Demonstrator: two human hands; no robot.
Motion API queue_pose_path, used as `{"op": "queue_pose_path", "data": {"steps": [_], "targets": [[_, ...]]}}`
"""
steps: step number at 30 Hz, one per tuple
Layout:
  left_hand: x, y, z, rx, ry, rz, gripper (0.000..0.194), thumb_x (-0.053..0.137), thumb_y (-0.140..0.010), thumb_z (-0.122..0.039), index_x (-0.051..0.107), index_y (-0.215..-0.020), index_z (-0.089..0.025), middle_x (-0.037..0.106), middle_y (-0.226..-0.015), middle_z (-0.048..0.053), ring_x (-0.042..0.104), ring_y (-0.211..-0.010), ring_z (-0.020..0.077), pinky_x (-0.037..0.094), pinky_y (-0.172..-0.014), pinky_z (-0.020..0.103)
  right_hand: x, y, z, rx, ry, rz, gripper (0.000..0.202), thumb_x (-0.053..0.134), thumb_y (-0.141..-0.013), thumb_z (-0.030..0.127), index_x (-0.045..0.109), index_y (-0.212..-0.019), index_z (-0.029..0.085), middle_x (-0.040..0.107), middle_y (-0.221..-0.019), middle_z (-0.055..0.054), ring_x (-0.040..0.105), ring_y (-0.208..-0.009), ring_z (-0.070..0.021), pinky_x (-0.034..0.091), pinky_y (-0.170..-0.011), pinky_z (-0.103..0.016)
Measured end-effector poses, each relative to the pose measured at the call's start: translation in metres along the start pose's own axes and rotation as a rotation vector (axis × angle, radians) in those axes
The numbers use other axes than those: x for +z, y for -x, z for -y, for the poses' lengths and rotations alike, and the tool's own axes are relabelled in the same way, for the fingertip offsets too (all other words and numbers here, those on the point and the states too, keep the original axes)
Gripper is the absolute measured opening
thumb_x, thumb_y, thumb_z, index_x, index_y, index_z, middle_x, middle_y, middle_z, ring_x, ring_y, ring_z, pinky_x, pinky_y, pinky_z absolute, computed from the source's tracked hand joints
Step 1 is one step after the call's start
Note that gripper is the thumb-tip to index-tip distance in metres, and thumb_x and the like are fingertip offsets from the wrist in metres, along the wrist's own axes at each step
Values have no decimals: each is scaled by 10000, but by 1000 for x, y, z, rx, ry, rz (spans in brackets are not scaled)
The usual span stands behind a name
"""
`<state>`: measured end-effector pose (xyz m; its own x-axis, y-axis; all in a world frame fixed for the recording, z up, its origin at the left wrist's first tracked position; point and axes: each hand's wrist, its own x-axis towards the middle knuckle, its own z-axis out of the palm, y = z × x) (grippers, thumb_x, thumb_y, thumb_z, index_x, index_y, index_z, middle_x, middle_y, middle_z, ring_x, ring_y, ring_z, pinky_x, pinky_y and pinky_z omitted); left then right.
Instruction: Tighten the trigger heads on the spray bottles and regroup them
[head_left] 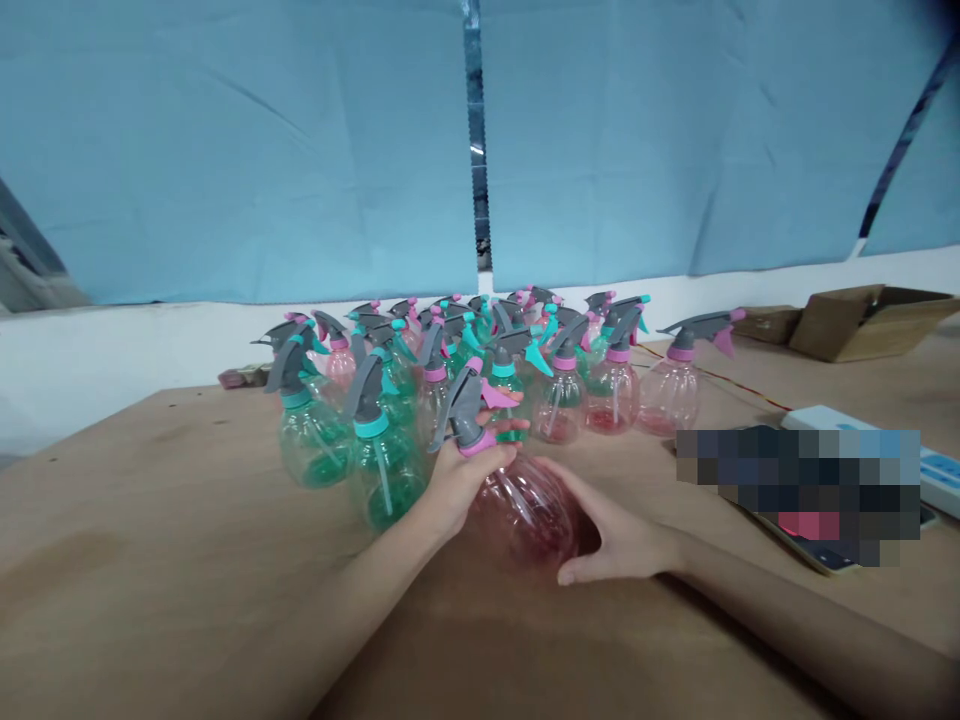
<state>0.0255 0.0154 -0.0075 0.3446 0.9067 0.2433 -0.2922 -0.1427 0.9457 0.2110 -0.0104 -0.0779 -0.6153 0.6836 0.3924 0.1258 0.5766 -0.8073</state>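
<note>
A clear pink spray bottle [529, 515] with a grey head and pink trigger tilts to the left above the table front. My left hand [461, 475] is closed around its neck, just under the pink collar. Against the right side of its round body rests my right hand [619, 535], fingers behind the bottle and thumb held apart near the base. Close to my left forearm stands a green spray bottle [386, 475], with another green spray bottle [311, 440] to its left. Several more pink and green bottles crowd behind, partly hiding one another.
On the right lie a blurred-out flat device [817, 555] and a white power strip [949, 490]. An open cardboard box [862, 330] sits at the back right, with a thin red-yellow wire [739, 388] running nearby. Blue sheeting [300, 150] covers the wall behind the wooden table [150, 550].
</note>
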Motion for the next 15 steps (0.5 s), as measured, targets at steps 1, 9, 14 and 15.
{"op": "queue_pose_path", "data": {"steps": [1,9,14,15], "targets": [[-1,-1,0,16,11,1,519,641,-654,-143,537,-1160,-191,643,-1028,71,572,-1002,215,437,-875,370,0,0,1,-10,19,-9,967,729,-679,410,101,-1404,291,183,-1481,-86,213,-1342,-275,247,-1075,-463],[0,-1,2,23,-44,-45,531,670,-671,-183,505,-1176,-194,550,-1218,97,513,-1123,248,437,-907,400,22,-2,14,131,290,-261,993,737,-633,442,130,-1397,258,282,-1431,-128,296,-1297,-322,283,-1045,-522],[1,12,10,51,-315,27,648,697,-680,-264,411,-1255,-174,498,-1273,124,470,-1174,255,370,-995,435,25,3,23,184,369,-402,936,705,-661,375,129,-1387,235,318,-1400,-152,336,-1275,-330,296,-1037,-535],[-1,17,13,68,-392,79,682,687,-689,-262,369,-1287,-179,467,-1306,128,452,-1193,252,354,-1011,436,22,6,23,182,367,-423,908,693,-675,366,139,-1382,233,330,-1391,-156,347,-1269,-330,304,-1032,-539]]}}
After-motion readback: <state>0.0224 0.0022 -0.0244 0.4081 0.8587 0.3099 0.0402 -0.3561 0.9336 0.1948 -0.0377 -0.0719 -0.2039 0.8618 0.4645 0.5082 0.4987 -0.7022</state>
